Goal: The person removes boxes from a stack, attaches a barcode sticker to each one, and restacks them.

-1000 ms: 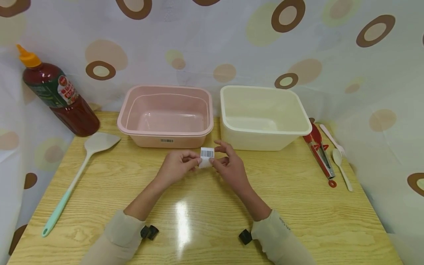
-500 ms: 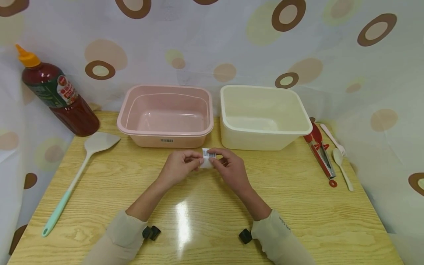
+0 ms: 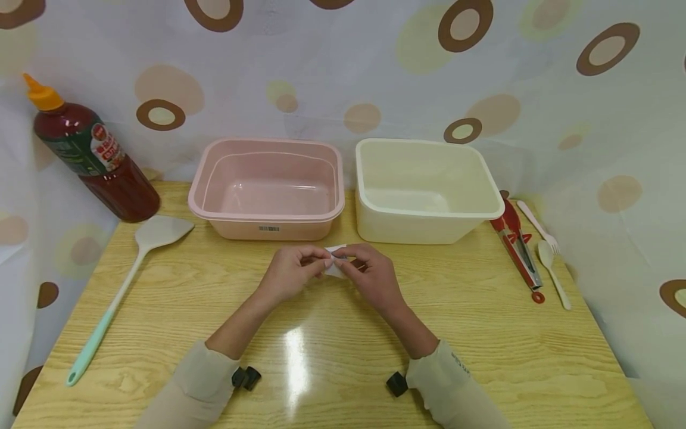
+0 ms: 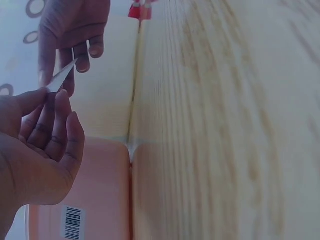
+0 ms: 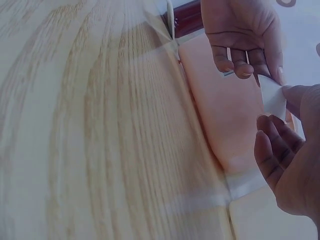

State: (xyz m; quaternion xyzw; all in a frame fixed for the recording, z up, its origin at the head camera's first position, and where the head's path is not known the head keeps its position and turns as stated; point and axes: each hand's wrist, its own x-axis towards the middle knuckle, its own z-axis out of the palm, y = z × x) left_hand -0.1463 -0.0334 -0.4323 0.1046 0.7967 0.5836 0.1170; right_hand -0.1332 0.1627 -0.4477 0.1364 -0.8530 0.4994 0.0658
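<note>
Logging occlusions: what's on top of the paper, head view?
The left hand and right hand partly cover it. White paper shows above and below; what they cover can't be seen.

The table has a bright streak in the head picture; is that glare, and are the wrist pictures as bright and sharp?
Head view: yes, likely glare on the shiny table, near the bottom middle; left wrist view: dimmer and bluish, wood grain hazy, though the barcode shows distinct bars; right wrist view: also dim and hazy, with the paper a plain pale patch.
</note>
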